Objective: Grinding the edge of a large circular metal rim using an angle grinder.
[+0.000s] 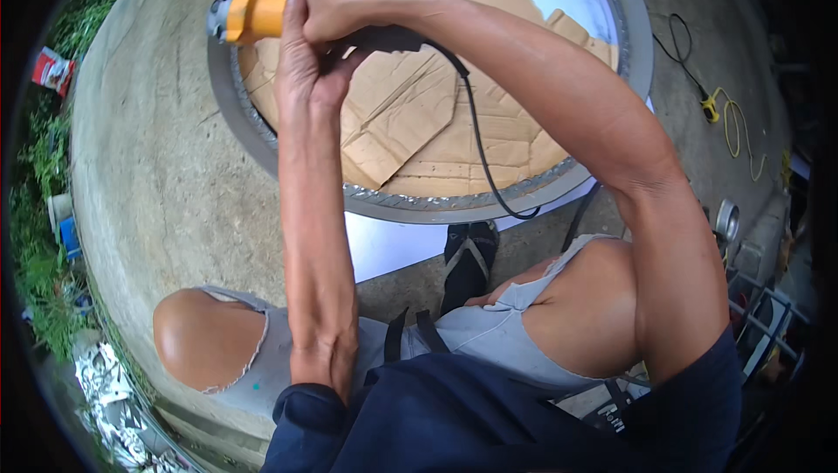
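Gripping a yellow-and-black corded power tool with a grey head [259, 15]: right hand [336, 3] clenched over the body, left hand [316, 67] cupping it from the near side, finger contact partly hidden. Tool sits far left, above the edge of a large round grey metal ring [436, 209], head pointing left. Flat brown cardboard pieces [397, 111] inside the ring. Thin black cord [478, 141] drops from the tool's right end to the ring's near rim. Smooth white sheet [393, 244] beneath, near side. Yellow-and-black cable connector [710, 108] on concrete, far right.
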